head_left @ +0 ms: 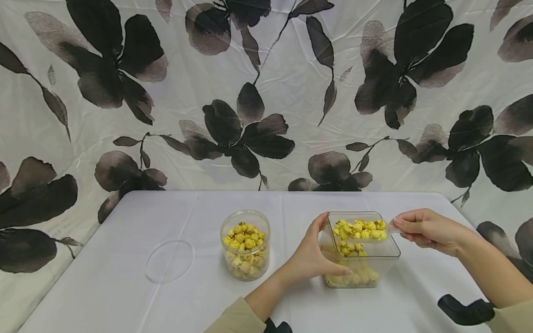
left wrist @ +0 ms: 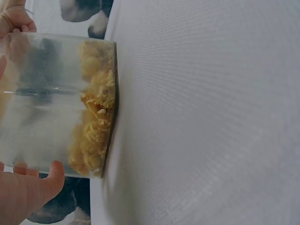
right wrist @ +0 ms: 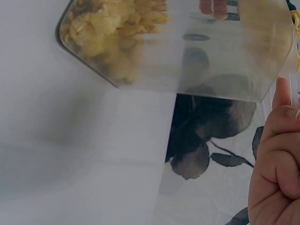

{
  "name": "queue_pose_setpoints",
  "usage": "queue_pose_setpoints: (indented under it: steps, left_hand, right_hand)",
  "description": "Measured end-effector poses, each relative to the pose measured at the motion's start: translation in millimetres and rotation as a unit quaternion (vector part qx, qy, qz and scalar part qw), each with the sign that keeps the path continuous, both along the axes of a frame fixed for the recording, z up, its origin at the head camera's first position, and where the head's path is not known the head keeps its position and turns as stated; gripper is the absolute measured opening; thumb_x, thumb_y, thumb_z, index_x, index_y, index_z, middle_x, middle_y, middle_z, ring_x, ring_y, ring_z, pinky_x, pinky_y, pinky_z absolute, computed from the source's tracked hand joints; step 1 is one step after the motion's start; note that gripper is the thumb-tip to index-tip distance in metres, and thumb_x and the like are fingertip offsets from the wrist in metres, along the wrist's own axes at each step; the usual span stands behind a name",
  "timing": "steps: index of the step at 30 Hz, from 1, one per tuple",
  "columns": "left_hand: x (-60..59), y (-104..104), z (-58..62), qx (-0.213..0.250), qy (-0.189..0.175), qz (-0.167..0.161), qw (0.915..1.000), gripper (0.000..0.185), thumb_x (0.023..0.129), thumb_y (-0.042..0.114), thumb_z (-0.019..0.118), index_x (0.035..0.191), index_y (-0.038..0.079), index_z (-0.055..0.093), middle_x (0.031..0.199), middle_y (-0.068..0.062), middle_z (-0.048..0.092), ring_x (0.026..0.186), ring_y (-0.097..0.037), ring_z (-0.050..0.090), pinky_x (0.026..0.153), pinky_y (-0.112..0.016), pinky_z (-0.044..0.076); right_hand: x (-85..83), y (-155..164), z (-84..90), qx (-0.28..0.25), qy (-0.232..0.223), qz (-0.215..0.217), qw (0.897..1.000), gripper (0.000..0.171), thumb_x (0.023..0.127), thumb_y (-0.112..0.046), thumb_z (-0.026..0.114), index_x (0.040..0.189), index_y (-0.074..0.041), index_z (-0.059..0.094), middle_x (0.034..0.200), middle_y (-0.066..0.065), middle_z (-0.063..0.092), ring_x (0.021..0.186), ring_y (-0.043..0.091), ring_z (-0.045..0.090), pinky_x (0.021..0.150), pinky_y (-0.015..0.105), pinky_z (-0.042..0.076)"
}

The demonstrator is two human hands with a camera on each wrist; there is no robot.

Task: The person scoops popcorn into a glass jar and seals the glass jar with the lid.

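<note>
My left hand (head_left: 310, 256) grips a clear rectangular container (head_left: 381, 267) by its left side, thumb at the front and fingers behind. Popcorn (left wrist: 93, 108) lies in the bottom of this container. From the right, my right hand (head_left: 433, 231) pinches the handle (right wrist: 294, 91) of a clear scoop between thumb and fingers. Yellow popcorn (head_left: 360, 229) fills the scoop, which is over the container's open top near the far rim. The scoop's clear body is hard to see beneath the popcorn.
Left of the container, a round clear jar (head_left: 245, 266) stands uncovered with yellow popcorn in it. A clear round lid (head_left: 170, 261) lies flat further left on the white table (head_left: 104, 296). Behind the table hangs a floral cloth (head_left: 283, 92).
</note>
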State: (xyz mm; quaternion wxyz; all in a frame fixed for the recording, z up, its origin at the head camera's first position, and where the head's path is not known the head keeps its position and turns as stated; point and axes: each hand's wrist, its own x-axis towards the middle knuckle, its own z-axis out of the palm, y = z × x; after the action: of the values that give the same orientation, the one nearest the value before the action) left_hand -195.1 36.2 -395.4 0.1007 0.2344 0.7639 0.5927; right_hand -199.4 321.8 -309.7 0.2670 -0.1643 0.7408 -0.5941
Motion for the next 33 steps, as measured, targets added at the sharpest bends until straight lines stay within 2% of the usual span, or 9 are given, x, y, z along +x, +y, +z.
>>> queue_pose_setpoints:
  steps: [23,33]
  left_hand:
    - [1.3,-1,-0.7,0.005,0.005,-0.005,1.0,0.12,0.06,0.025,0.089,0.148,0.035,0.008,0.149,0.009,0.018,0.136,-0.009,0.021,0.105,-0.046,0.029]
    - [1.8,-1,-0.4,0.013,0.004,-0.008,0.9999,0.12,0.061,0.022,0.089,0.149,0.033,0.007,0.15,0.008,0.017,0.136,-0.01,0.019,0.103,-0.043,0.033]
  right_hand:
    - [2.0,6,8.3,0.002,-0.018,-0.018,1.0,0.034,0.1,-0.009,0.04,0.092,-0.019,0.071,0.067,-0.008,0.051,0.05,0.012,0.02,0.045,0.028,0.011]
    - [1.3,7,11.6,-0.003,-0.021,-0.019,1.0,0.034,0.1,-0.008,0.041,0.093,-0.02,0.072,0.067,-0.008,0.053,0.05,0.013,0.02,0.044,0.029,0.01]
